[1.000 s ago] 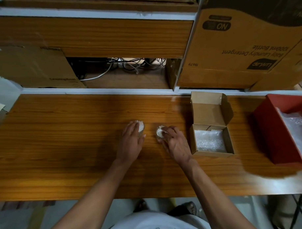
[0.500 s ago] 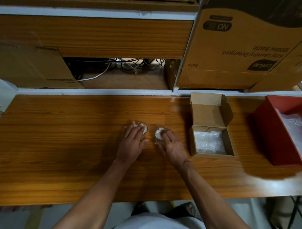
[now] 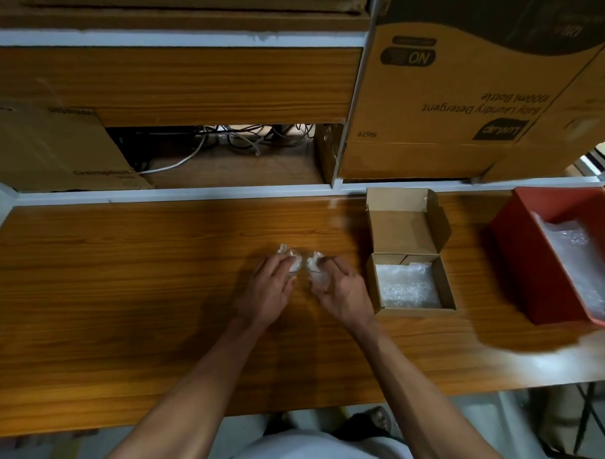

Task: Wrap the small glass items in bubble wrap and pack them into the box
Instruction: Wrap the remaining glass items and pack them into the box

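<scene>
- Hands met at mid-desk: the left hand point(image 3: 267, 292) curled over one wrapped glass item point(image 3: 290, 259), the right hand point(image 3: 341, 291) gripped a second wrapped item point(image 3: 315, 266), the two bundles nearly touching between the fingertips.
- Wrapping looked finished or close to it; packing seemed the step in hand.
- The box point(image 3: 413, 309) sat just right of the right hand, lid up, bubble wrap lining its floor.
- Next move likely called for a lift over the near wall and a gentle set-down.
- Bare desk point(image 3: 124, 287) spread left of the left hand; a red bin point(image 3: 521, 256) stood beyond the box, well clear.
</scene>
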`<action>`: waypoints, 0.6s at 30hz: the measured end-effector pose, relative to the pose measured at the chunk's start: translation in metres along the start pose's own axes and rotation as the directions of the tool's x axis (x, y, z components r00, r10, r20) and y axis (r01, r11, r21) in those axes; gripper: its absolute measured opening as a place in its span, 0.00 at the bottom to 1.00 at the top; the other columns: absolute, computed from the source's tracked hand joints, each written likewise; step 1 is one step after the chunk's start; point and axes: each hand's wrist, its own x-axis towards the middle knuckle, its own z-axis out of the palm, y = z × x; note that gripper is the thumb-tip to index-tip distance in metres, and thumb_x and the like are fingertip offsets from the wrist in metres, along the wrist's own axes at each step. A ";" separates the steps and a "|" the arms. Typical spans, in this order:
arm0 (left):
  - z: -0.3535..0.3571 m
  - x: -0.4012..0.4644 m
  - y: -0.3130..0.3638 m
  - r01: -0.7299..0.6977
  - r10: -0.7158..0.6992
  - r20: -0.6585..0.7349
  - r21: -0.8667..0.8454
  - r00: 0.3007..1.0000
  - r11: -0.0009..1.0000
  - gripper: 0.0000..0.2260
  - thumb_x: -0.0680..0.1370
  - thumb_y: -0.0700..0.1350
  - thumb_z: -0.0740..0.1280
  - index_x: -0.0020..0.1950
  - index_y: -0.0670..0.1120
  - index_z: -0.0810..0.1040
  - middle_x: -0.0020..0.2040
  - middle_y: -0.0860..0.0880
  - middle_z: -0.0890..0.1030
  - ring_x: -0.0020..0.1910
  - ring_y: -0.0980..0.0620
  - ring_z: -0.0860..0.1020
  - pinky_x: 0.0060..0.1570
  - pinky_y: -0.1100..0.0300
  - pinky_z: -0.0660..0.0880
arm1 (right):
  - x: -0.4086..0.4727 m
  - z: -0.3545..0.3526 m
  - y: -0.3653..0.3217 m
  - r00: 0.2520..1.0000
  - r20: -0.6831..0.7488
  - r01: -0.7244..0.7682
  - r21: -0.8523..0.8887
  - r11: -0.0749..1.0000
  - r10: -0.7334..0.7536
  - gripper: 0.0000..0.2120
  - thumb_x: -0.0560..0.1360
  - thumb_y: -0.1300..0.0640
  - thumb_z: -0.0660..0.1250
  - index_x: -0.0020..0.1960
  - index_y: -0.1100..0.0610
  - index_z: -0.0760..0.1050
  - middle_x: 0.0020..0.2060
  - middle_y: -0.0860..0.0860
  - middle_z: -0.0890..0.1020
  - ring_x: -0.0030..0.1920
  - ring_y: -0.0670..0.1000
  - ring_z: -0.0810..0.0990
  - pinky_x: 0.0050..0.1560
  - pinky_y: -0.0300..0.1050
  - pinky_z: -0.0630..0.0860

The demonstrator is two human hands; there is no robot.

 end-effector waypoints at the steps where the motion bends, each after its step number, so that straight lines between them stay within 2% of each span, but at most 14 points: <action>1: -0.002 0.003 0.006 -0.010 0.010 -0.011 -0.023 1.000 1.000 0.19 0.80 0.41 0.74 0.71 0.44 0.80 0.67 0.46 0.78 0.65 0.45 0.77 0.65 0.52 0.78 | 0.002 -0.010 0.001 1.000 -0.019 -0.007 0.018 1.000 0.008 0.17 0.77 0.55 0.76 0.62 0.60 0.80 0.58 0.55 0.82 0.52 0.55 0.84 0.49 0.47 0.83; 5: -0.008 0.027 0.042 -0.012 0.011 -0.010 -0.108 1.000 0.994 0.20 0.82 0.45 0.72 0.74 0.46 0.78 0.71 0.48 0.76 0.68 0.49 0.76 0.64 0.58 0.77 | 0.011 -0.060 0.013 0.993 -0.080 -0.086 0.079 0.993 0.092 0.16 0.76 0.53 0.77 0.61 0.57 0.81 0.56 0.51 0.84 0.49 0.50 0.83 0.50 0.42 0.81; 7: -0.009 0.041 0.067 0.020 -0.019 0.006 -0.164 1.000 0.986 0.22 0.82 0.47 0.72 0.75 0.48 0.76 0.73 0.50 0.74 0.70 0.51 0.74 0.63 0.59 0.76 | 0.014 -0.091 0.024 0.979 -0.090 -0.171 0.114 0.979 0.182 0.17 0.76 0.51 0.78 0.62 0.55 0.81 0.56 0.48 0.84 0.51 0.46 0.82 0.50 0.35 0.77; 9: -0.009 0.056 0.094 0.055 -0.052 0.018 -0.231 0.998 0.971 0.22 0.81 0.48 0.72 0.76 0.49 0.76 0.73 0.53 0.72 0.70 0.53 0.72 0.65 0.59 0.74 | 0.013 -0.120 0.041 0.956 -0.082 -0.269 0.128 0.955 0.280 0.17 0.76 0.48 0.78 0.62 0.54 0.81 0.54 0.47 0.84 0.51 0.46 0.81 0.49 0.35 0.76; 12: -0.004 0.075 0.130 0.109 -0.094 0.064 -0.322 0.994 0.941 0.23 0.81 0.46 0.73 0.76 0.51 0.75 0.73 0.56 0.72 0.70 0.55 0.72 0.66 0.58 0.74 | 0.010 -0.159 0.072 0.917 -0.014 -0.395 0.103 0.913 0.398 0.16 0.76 0.47 0.77 0.59 0.53 0.82 0.51 0.50 0.86 0.47 0.47 0.84 0.48 0.46 0.83; 13: 0.000 0.079 0.141 0.112 -0.087 0.085 -0.345 0.993 0.932 0.22 0.81 0.46 0.73 0.76 0.51 0.75 0.73 0.56 0.72 0.70 0.55 0.72 0.67 0.56 0.75 | 0.008 -0.170 0.082 0.905 0.023 -0.425 0.100 0.900 0.425 0.14 0.76 0.46 0.77 0.58 0.52 0.82 0.50 0.50 0.86 0.46 0.46 0.84 0.46 0.45 0.83; 15: 0.012 0.085 0.157 0.118 -0.064 0.149 -0.390 0.987 0.913 0.21 0.82 0.47 0.71 0.76 0.53 0.75 0.72 0.58 0.72 0.71 0.56 0.71 0.69 0.53 0.75 | 0.003 -0.186 0.097 0.880 0.102 -0.472 0.078 0.878 0.464 0.11 0.77 0.47 0.77 0.55 0.49 0.81 0.52 0.47 0.84 0.47 0.44 0.83 0.40 0.35 0.77; 16: 0.018 0.087 0.165 0.118 -0.049 0.177 -0.404 0.983 0.907 0.20 0.83 0.48 0.70 0.76 0.53 0.75 0.72 0.58 0.72 0.71 0.56 0.71 0.70 0.53 0.74 | 0.000 -0.192 0.104 0.872 0.128 -0.482 0.060 0.874 0.472 0.12 0.77 0.47 0.76 0.57 0.49 0.81 0.53 0.47 0.84 0.49 0.46 0.83 0.40 0.32 0.73; 18: 0.032 0.091 0.177 0.137 -0.044 0.225 -0.417 0.973 0.898 0.19 0.83 0.48 0.70 0.75 0.53 0.76 0.71 0.57 0.73 0.71 0.56 0.72 0.71 0.53 0.74 | -0.003 -0.196 0.117 0.862 0.177 -0.489 0.040 0.872 0.475 0.17 0.78 0.48 0.75 0.63 0.54 0.82 0.58 0.49 0.84 0.55 0.49 0.83 0.42 0.31 0.73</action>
